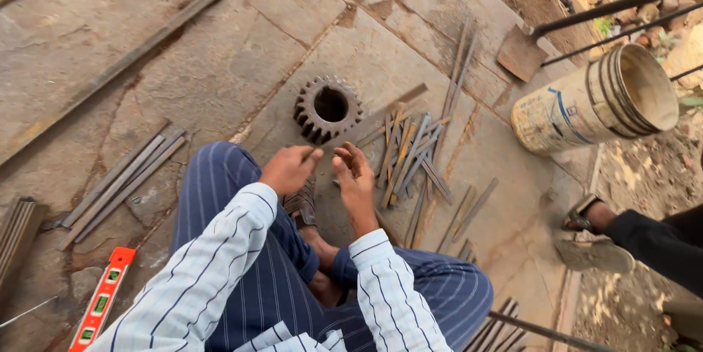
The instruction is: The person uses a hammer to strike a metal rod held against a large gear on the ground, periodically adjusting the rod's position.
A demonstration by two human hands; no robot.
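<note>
I sit cross-legged on a stone floor in striped blue trousers and a striped white shirt. My left hand (289, 169) hovers over my knee with its fingers curled and its thumb and forefinger pinched; whether something small is between them is unclear. My right hand (355, 176) is beside it, a few centimetres apart, palm turned inward with loose fingers and nothing in it. Just beyond both hands lies a rusty toothed gear (328, 108). A scattered pile of short flat metal strips (410, 154) lies to the right of the hands.
A dirty plastic bucket (597, 99) lies on its side at the right, a shovel (521, 52) behind it. Another person's sandalled foot (586, 213) is at the right edge. An orange spirit level (102, 297) and more flat bars (121, 184) lie at the left.
</note>
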